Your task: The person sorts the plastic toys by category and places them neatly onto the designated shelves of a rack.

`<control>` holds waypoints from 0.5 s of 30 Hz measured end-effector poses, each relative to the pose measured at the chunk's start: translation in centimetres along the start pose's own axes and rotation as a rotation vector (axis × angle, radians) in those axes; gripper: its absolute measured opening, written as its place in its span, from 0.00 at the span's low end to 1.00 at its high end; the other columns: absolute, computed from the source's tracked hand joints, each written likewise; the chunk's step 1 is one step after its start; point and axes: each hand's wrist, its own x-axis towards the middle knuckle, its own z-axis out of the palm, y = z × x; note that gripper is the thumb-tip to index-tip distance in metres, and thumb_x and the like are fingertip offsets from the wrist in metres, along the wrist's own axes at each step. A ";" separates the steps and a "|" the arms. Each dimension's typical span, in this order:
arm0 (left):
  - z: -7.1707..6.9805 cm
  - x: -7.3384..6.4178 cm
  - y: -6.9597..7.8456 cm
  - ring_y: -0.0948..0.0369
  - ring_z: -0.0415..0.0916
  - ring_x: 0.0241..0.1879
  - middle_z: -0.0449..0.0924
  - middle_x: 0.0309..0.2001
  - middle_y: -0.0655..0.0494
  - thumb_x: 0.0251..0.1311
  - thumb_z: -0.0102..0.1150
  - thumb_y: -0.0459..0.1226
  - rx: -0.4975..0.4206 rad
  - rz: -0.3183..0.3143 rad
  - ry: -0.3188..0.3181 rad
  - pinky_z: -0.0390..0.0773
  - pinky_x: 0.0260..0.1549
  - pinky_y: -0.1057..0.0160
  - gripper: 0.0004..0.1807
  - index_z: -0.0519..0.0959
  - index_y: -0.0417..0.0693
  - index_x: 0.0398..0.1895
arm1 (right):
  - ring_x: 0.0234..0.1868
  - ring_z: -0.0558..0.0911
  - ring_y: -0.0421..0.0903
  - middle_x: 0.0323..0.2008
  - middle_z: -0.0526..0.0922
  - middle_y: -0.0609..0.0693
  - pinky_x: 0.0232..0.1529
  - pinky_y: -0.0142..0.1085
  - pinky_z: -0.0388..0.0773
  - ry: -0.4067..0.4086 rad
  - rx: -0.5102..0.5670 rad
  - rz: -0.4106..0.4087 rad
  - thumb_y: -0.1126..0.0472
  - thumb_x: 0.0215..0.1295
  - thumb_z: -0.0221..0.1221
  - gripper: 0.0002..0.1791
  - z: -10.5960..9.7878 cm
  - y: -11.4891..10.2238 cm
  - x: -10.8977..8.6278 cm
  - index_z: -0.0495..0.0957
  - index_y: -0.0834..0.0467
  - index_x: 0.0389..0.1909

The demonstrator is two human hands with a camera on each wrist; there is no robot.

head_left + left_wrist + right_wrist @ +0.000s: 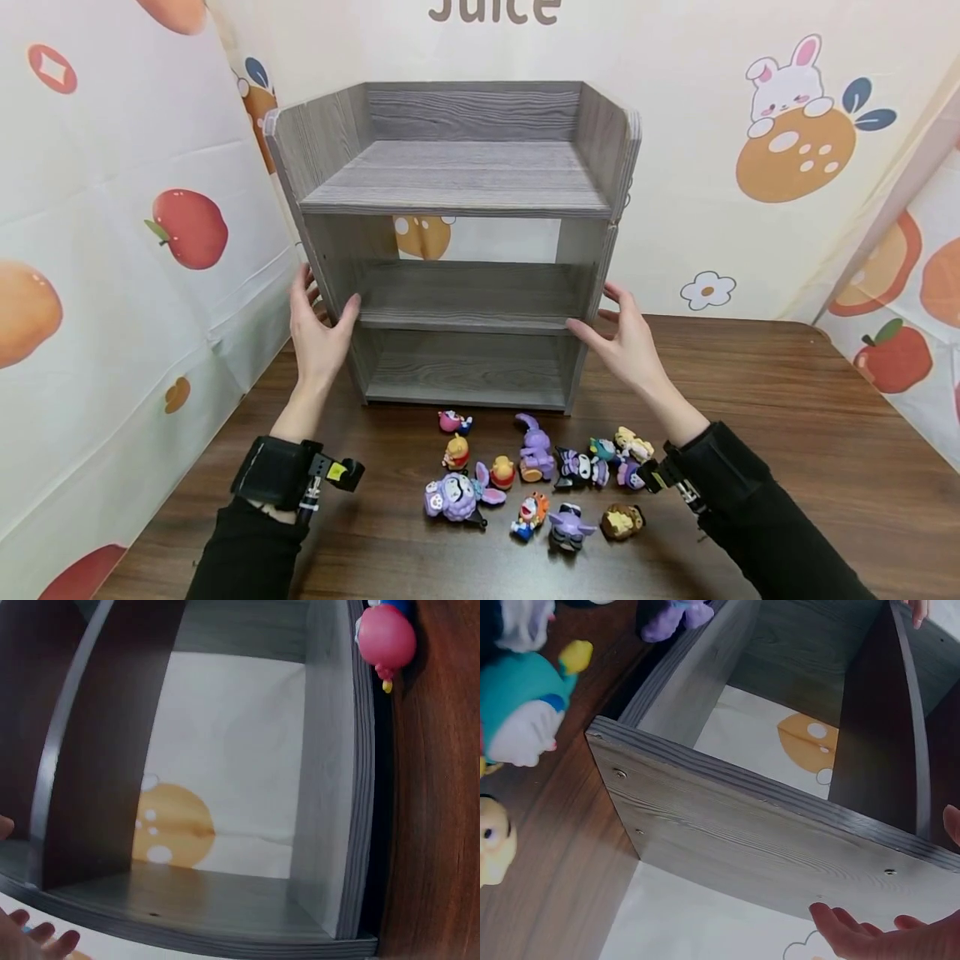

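A grey wood-grain shelf rack (480, 204) with three levels stands upright on the table. My left hand (318, 337) is at its left side, thumb in front of the side panel's front edge and fingers spread along the outside. On the opposite side my right hand (626, 342) has its thumb near the front edge and its fingers outside the right panel. In the right wrist view, the right fingers (847, 930) are spread and loosely bent beside the panel. The left fingers (41, 937) also appear parted in the left wrist view.
In front of the rack lie several small cartoon figurines, among them a purple rabbit-eared one (455, 497), a purple long-tailed one (536, 450) and a brown one (622, 522). Fruit-printed cloth (112, 167) hangs around the brown wooden table (787, 433).
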 end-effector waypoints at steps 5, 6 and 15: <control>0.2 0.6 -1.1 0.53 0.66 0.54 0.62 0.60 0.51 0.51 0.58 0.35 -0.037 -0.053 -0.060 0.70 0.44 0.53 0.38 0.54 0.49 0.66 | 0.55 0.65 0.61 0.61 0.56 0.61 0.47 0.52 0.68 -0.011 0.004 0.009 0.52 0.55 0.59 0.42 0.7 0.1 1.0 0.49 0.59 0.65; 0.2 0.7 -1.4 0.53 0.66 0.53 0.63 0.59 0.51 0.51 0.58 0.35 -0.043 -0.059 -0.068 0.70 0.44 0.54 0.37 0.55 0.49 0.65 | 0.56 0.64 0.61 0.61 0.56 0.61 0.48 0.51 0.67 -0.010 0.003 0.010 0.52 0.55 0.59 0.42 0.8 0.2 1.2 0.49 0.59 0.65; 0.5 1.0 -2.0 0.61 0.71 0.40 0.73 0.45 0.41 0.52 0.54 0.29 -0.101 -0.083 -0.088 0.68 0.35 0.72 0.20 0.69 0.33 0.50 | 0.57 0.64 0.59 0.58 0.60 0.63 0.46 0.53 0.68 0.019 0.021 -0.052 0.60 0.58 0.56 0.36 1.6 0.4 2.0 0.50 0.62 0.64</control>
